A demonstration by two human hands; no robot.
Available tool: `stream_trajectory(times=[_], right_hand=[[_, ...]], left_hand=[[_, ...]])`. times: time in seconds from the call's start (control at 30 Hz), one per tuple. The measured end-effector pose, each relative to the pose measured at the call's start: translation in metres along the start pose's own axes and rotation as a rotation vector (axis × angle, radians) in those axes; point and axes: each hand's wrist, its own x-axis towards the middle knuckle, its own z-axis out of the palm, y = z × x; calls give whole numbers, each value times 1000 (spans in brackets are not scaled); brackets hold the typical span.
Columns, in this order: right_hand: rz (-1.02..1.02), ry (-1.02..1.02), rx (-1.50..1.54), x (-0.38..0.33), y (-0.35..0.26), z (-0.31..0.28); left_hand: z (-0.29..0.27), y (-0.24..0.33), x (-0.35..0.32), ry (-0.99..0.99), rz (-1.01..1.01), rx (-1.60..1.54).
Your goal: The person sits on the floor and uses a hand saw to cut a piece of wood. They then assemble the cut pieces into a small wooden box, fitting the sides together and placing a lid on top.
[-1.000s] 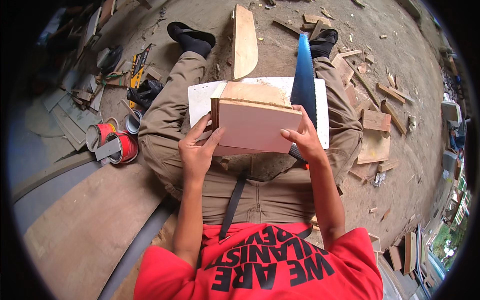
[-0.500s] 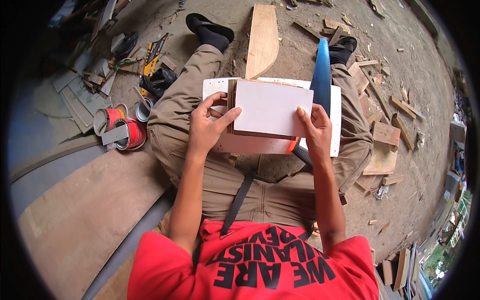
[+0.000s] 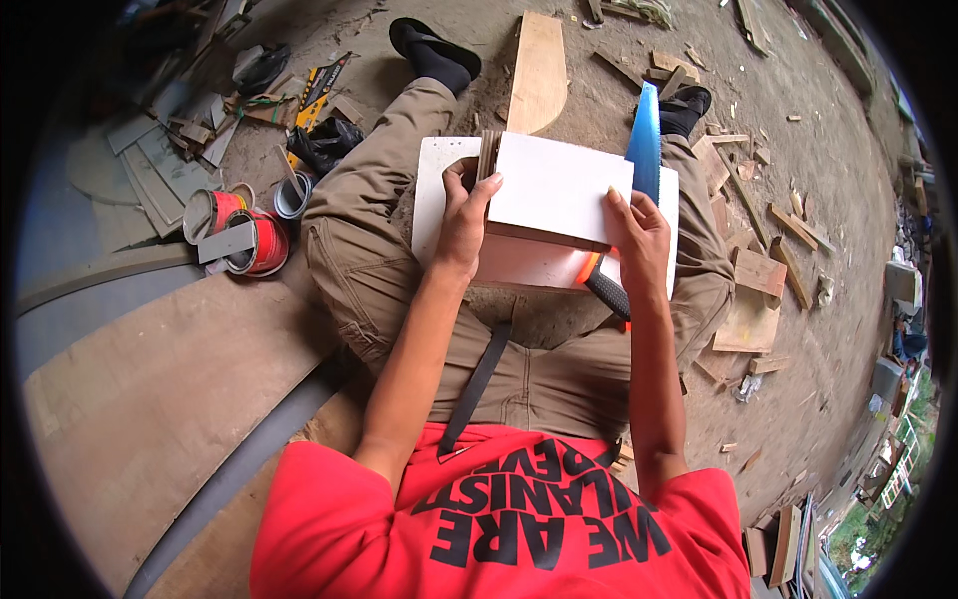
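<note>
Your left hand point(image 3: 465, 222) is clamped on the left edge of a stack of white-faced panels point(image 3: 562, 187), its thumb at the border of the top face and its fingers curled round behind. Your right hand point(image 3: 642, 232) is clamped on the stack's right edge, the thumb pressing on the white face near the corner. The stack is in front of the white board point(image 3: 544, 262) between your legs, covering its middle; you cannot tell from here whether the two touch. Brown layered edges show along the stack's left and lower sides.

At the right part of the white board is a saw, its blue blade point(image 3: 646, 135) reaching past the board's far edge and its black handle point(image 3: 606, 290) sticking out over the near edge, with an orange part point(image 3: 589, 267) beside the grip. Just beyond the far edge of the white board lies a pale wooden piece point(image 3: 538, 72) with one rounded corner.

To the left of the white board, past your leg, are a red can point(image 3: 261, 247) with a grey strip point(image 3: 227, 243) across it, a black plastic bag point(image 3: 327, 145) and a yellow-and-black tool point(image 3: 315, 95). To the board's right, beyond your other leg, wood offcuts point(image 3: 758, 272) lie scattered on the ground point(image 3: 848, 160).
</note>
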Motion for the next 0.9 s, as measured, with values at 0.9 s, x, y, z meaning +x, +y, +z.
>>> stream_trajectory(times=[0.9], right_hand=[[-31, 156, -444, -36, -3, -7]], left_hand=[[-21, -13, -9, -272, 299, 256]])
